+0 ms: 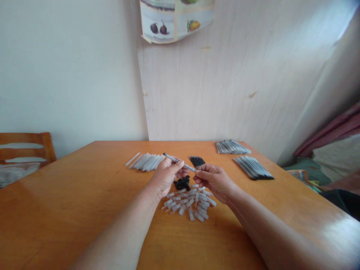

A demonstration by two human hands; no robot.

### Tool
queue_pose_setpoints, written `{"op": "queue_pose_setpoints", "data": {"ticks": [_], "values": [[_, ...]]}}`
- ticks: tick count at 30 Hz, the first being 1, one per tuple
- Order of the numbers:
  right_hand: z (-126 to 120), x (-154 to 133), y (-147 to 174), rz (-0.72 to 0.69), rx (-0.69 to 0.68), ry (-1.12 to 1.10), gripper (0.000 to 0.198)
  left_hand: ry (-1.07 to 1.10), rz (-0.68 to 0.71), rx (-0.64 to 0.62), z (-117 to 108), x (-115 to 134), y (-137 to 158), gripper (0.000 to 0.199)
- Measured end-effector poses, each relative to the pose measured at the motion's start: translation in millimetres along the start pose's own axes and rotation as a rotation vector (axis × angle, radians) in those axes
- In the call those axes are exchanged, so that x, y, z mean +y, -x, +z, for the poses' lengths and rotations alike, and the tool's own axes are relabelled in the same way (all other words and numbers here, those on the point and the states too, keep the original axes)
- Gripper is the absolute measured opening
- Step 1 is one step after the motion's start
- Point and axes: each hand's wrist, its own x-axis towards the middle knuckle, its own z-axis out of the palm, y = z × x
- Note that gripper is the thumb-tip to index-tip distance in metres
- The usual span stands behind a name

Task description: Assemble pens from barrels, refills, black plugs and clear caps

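My left hand [168, 173] is closed around a slim pen [172, 158] with a translucent barrel and a dark upper left end. The pen slants down to the right, where the fingertips of my right hand [212, 178] pinch its other end; whether a cap sits there is too small to tell. Just below the hands lie a small heap of black plugs [182, 183] and a scatter of frosted caps [191, 202]. Clear pen barrels [147, 162] lie in a row behind my left hand. Behind my right hand is a bundle of thin black-ended sticks [197, 161].
Two stacks of dark-cored pens, a nearer stack [253, 167] and a farther stack [232, 146], lie at the right of the wooden table [84, 210]. A chair [46, 148] stands at left. Behind the table is a wall with a fruit poster [176, 22].
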Motion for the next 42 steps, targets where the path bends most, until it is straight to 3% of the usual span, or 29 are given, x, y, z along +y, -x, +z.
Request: {"op": "queue_pose_setpoints", "data": {"ticks": [42], "values": [[-0.7,-2.6,1.9,-0.056,-0.015,0.025,0.026,0.017,0.060,0.011,7.5,-0.3,6.6,0.024]]}}
